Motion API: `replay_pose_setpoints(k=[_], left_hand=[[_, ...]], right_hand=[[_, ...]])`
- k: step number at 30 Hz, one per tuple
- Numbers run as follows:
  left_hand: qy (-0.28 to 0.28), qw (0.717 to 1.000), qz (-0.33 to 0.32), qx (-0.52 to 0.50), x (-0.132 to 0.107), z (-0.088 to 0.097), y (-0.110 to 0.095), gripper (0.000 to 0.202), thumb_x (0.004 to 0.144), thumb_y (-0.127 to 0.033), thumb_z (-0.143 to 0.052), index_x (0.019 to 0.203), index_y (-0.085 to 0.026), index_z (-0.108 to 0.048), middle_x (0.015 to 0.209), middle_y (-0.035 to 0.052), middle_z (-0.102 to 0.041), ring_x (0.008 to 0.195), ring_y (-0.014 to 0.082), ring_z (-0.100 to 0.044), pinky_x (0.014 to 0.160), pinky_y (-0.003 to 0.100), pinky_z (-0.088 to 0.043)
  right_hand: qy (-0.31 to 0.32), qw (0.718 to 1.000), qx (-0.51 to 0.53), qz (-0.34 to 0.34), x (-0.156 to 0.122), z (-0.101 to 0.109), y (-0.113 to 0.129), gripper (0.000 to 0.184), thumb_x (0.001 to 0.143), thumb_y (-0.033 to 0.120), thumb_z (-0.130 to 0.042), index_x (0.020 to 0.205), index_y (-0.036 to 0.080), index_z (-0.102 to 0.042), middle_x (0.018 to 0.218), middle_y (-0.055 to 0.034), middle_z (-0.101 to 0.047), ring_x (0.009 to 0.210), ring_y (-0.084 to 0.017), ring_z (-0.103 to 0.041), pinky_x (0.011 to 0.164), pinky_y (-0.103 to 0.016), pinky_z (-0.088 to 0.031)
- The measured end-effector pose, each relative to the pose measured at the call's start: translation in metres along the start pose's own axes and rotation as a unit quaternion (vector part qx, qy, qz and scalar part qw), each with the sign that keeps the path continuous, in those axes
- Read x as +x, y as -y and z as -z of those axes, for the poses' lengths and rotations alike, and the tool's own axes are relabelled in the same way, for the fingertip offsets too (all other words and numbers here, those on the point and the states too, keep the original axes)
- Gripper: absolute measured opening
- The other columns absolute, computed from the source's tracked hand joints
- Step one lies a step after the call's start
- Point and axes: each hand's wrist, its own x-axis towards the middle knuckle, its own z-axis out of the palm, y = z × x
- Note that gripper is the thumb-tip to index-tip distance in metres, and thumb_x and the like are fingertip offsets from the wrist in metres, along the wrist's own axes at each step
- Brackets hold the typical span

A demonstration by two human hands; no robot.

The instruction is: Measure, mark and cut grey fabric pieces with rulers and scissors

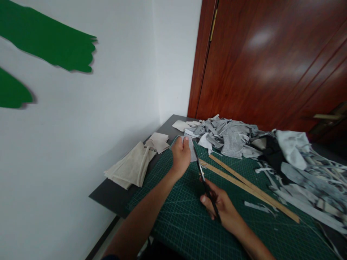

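Note:
My left hand (180, 156) is closed in a pinch on a small grey fabric piece (192, 148), held up above the green cutting mat (189, 224). My right hand (219, 206) is wrapped round the handles of black scissors (204, 180). The scissor blades point up and away, reaching the lower edge of the fabric piece beside my left hand. Both forearms stretch in from the lower edge of the view.
Two long wooden rulers (244, 184) lie diagonally on the mat. A heap of grey fabric scraps (230, 135) and strips (311, 180) covers the right and far side. Folded beige cloths (132, 166) and small squares (158, 141) lie left by the white wall. A wooden door (271, 61) stands behind.

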Motion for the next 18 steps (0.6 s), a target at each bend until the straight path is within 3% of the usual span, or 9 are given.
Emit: replay_pose_setpoints(k=[13, 18], left_hand=[[-0.002, 1.0, 0.0, -0.001, 0.0004, -0.0003, -0.0002, 0.036, 0.103, -0.03, -0.049, 0.069, -0.024, -0.037, 0.063, -0.004, -0.044, 0.062, 0.015, -0.042, 0.061, 0.031, -0.026], [-0.004, 1.0, -0.007, -0.006, 0.0007, 0.0003, -0.0016, 0.037, 0.103, -0.031, -0.049, 0.069, -0.024, -0.037, 0.063, -0.0043, -0.043, 0.061, 0.0151, -0.041, 0.06, 0.031, -0.026]], right_hand=[[-0.002, 1.0, 0.01, -0.015, 0.0012, -0.0013, -0.0033, 0.09, 0.085, 0.069, -0.073, 0.15, 0.011, -0.052, 0.051, 0.012, -0.038, 0.04, -0.008, -0.032, 0.038, -0.021, -0.035], [-0.013, 1.0, -0.001, -0.015, -0.0008, -0.0007, 0.0031, 0.099, 0.082, 0.081, -0.065, 0.148, 0.01, -0.051, 0.055, 0.0112, -0.039, 0.04, -0.008, -0.032, 0.037, -0.02, -0.032]])
